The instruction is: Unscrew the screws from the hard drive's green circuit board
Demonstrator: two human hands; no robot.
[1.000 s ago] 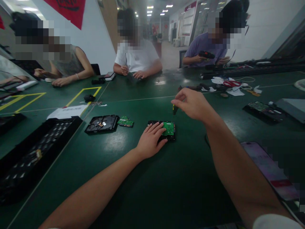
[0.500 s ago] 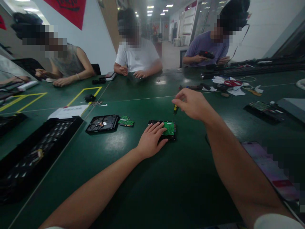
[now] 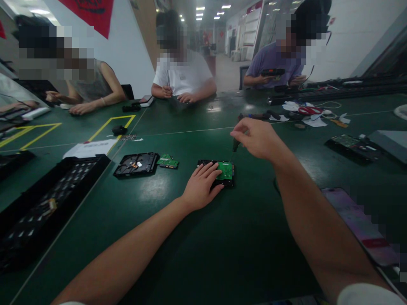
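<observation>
My left hand (image 3: 201, 186) lies flat across the left part of a hard drive (image 3: 229, 183), fingers stretched out and thumb along the near edge. The drive's green circuit board (image 3: 226, 170) faces up, partly hidden under those fingers. Above the drive's far right corner, my right hand (image 3: 252, 136) pinches the top of a small screwdriver (image 3: 235, 145). Its thin shaft points down to the board's far edge; whether the tip sits in a screw is too small to tell. To the left are another hard drive (image 3: 136, 164) and loose green circuit boards (image 3: 168, 162).
A long black tray (image 3: 47, 207) with small parts stands at the left, near a white paper (image 3: 90, 148). On the right are a drive with a board (image 3: 351, 146), a grey box (image 3: 391, 144) and a phone (image 3: 356, 224). Three people sit across the green table (image 3: 190, 262).
The screwdriver has turned in my right fingers; its yellow marks no longer show. My left hand and the drive stay in place. Across the table, one person's black-and-red device has tilted level.
</observation>
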